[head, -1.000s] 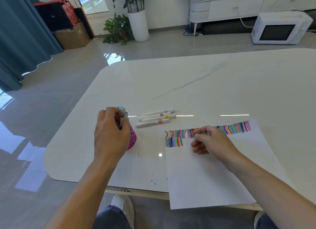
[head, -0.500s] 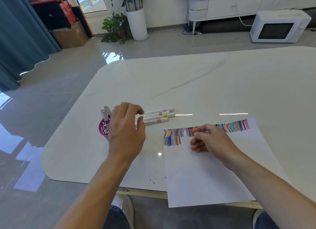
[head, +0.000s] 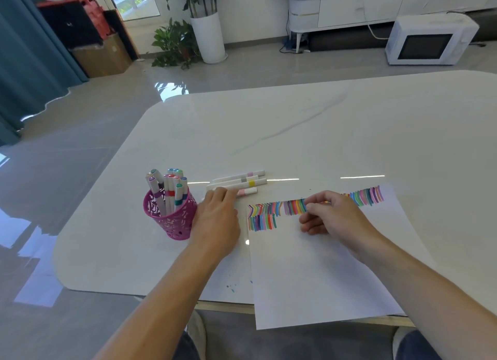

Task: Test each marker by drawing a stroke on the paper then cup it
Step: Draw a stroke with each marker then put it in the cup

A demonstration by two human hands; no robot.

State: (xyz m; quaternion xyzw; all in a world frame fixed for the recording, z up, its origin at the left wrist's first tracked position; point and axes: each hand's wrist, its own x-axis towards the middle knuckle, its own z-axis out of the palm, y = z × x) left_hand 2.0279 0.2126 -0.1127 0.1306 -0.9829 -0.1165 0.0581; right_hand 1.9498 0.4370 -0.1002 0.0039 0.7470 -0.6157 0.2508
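Note:
A purple lattice cup (head: 172,219) stands on the white table (head: 295,133) with several capped markers upright in it. To its right lie several white markers (head: 242,180) side by side. The fingertips of my left hand (head: 216,219) touch the left end of the nearest one, a pink-banded marker (head: 248,191). A white paper (head: 309,279) with rows of coloured strokes along its top lies at the front right. My right hand (head: 333,219) rests on it over the strokes, fingers loosely curled, with no marker visible in it.
The paper overhangs the table's front edge. Small ink specks (head: 231,285) mark the table near that edge. Beyond the table are a potted plant (head: 207,23), a white microwave (head: 427,40) on the floor and a white cabinet (head: 349,7).
My left hand let go of a marker in the cup, then moved right to the loose markers on the table. The right hand stayed on the paper.

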